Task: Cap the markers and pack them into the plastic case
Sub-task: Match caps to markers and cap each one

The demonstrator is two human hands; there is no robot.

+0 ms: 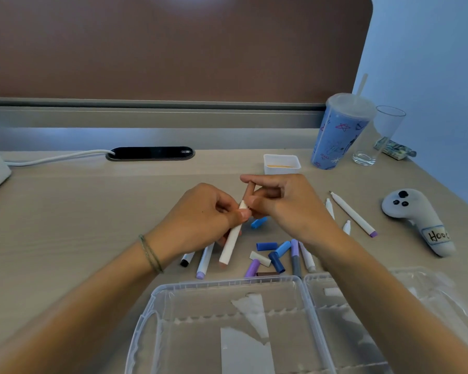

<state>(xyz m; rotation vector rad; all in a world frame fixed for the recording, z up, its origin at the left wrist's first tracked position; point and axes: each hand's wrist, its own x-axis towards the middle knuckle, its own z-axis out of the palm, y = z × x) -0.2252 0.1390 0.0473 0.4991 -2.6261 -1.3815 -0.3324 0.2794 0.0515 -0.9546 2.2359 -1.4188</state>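
A white marker with a black end [187, 259] and a white marker with a lilac end [204, 261] are seen lying side by side on the pale wood-grain desk [79, 211], partly under the left hand [208, 211]. A white marker barrel [231, 244] is gripped by that hand, tilted with its lower end toward the camera and its upper end pinched between thumb and curled fingers; a thin cord bracelet [150, 253] is worn on the wrist. A brown cap [248, 190] is pinched in the curled fingers of the right hand [287, 203] and held right at the barrel's upper end; whether it is seated cannot be told. A bright blue cap [258, 222] lies on the desk just below both hands. Nearer the camera, loose caps in dark blue, light blue, white, lilac and brown [268, 259] are scattered in a small heap beside a lilac-and-grey marker [295, 256] and a white one [307, 257]. Further right, a long white marker with a lilac end [353, 214] and two short white pieces [329, 207] are laid out. The clear plastic case [157, 314] is opened flat at the near edge, both forearms reaching over it, its two ribbed trays holding paper scraps only. A blue lidded tumbler [335, 133] stands at the far right.
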